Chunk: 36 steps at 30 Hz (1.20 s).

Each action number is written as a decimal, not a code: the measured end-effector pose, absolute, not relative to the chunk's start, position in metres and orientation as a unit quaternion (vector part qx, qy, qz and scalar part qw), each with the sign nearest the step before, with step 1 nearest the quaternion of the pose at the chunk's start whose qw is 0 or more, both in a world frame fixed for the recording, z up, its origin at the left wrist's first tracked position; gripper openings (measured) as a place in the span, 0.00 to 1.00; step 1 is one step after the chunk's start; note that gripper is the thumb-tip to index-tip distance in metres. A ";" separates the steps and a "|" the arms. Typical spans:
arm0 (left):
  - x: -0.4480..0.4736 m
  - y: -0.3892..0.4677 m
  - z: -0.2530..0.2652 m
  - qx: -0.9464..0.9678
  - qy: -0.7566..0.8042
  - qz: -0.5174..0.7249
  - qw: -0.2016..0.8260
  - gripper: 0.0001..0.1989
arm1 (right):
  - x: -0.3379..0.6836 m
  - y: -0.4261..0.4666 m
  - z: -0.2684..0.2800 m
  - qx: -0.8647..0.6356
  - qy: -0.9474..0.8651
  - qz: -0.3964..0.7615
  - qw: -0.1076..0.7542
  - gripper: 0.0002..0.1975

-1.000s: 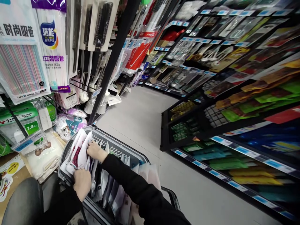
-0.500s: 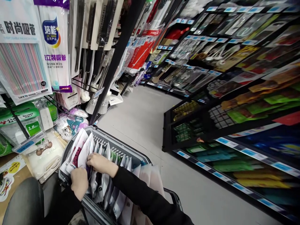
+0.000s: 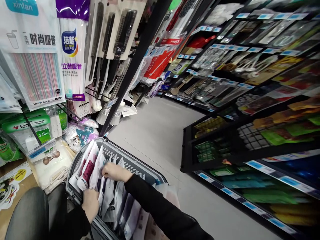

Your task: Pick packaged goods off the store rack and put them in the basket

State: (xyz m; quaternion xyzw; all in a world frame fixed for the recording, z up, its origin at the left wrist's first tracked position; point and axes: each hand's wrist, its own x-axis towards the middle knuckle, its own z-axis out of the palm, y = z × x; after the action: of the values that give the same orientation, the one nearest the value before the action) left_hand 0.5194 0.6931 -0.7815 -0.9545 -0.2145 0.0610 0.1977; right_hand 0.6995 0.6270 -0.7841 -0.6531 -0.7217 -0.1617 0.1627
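A grey plastic shopping basket [image 3: 152, 173] holds a row of upright, flat white plastic packets, several of them. At its left end, one packet [image 3: 88, 171] shows a dark red dotted pattern. My left hand [image 3: 90, 202] is closed at the near lower edge of a white packet [image 3: 96, 170] just behind the dotted one; its fingertips are partly hidden. My right hand [image 3: 115, 172] is closed in a pinch at the far upper edge of the packets, beside that same white packet. Exactly which packet edges lie between its fingers is hard to see.
Straw packs [image 3: 37, 75] and hairbrushes [image 3: 125, 31] hang on the left rack. Below are bagged goods [image 3: 80, 133] and a cardboard box [image 3: 15, 213]. A black rack post [image 3: 135, 66] rises behind the basket. Grey floor [image 3: 150, 133] separates it from full shelves [image 3: 225, 166] on the right.
The view has shifted, so the rack, basket and hands appear farther right. Both hands stay closed at the packets, and the dotted packet shows more of its face.
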 end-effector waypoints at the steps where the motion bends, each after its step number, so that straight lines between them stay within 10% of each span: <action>1: 0.519 0.691 -0.779 -0.954 -0.216 0.059 0.200 0.16 | 0.697 0.628 -0.785 -0.660 -0.716 -0.168 0.155 0.13; 16: 0.552 0.666 -0.681 -0.927 -0.283 -0.072 0.236 0.17 | 0.643 0.639 -0.806 -0.656 -0.719 -0.214 0.085 0.08; 36: 0.539 0.690 -0.758 -0.951 -0.235 0.047 0.197 0.17 | 0.655 0.615 -0.818 -0.659 -0.662 -0.291 0.209 0.14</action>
State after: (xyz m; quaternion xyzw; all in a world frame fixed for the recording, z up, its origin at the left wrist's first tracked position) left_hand 0.5385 0.6899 -0.7579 -0.9506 -0.2350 0.0466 0.1974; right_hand 0.6545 0.6147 -0.8182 -0.6588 -0.6616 -0.2908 0.2088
